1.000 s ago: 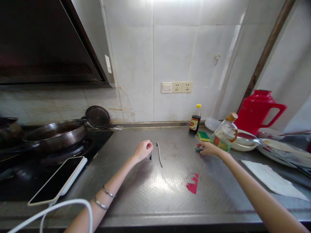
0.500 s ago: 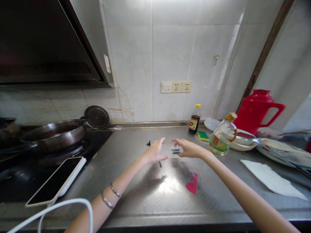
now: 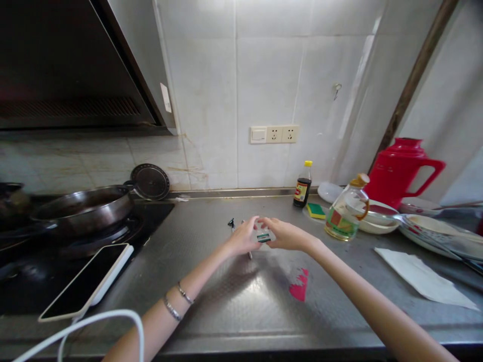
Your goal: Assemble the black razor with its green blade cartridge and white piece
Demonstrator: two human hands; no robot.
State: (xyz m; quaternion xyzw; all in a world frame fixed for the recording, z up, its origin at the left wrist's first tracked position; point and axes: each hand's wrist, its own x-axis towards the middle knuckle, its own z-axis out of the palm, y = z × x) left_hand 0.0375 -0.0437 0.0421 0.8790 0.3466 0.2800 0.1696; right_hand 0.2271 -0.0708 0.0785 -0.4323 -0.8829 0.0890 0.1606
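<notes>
My left hand (image 3: 243, 238) and my right hand (image 3: 285, 234) meet above the middle of the steel counter (image 3: 226, 311). Between their fingertips is a small clear case (image 3: 263, 236) with dark green stripes, pinched from both sides. Its exact kind is too small to make out. Just beyond my left hand lies a small black-headed object (image 3: 231, 222), partly hidden. A thin rod end (image 3: 249, 255) shows below the same hand. Nearer me on the counter is a torn pink piece (image 3: 299, 286).
To the left, a steel pan (image 3: 85, 208) sits on the black stove, with a phone (image 3: 85, 281) and white cable in front. On the right stand a sauce bottle (image 3: 302, 188), a sponge (image 3: 316, 211), an oil jug (image 3: 343, 216), a red thermos (image 3: 396, 173), dishes and a white tissue (image 3: 422, 276).
My hands have come together, my right hand moving left. The clear case has shifted left and now sits between the fingers of both hands.
</notes>
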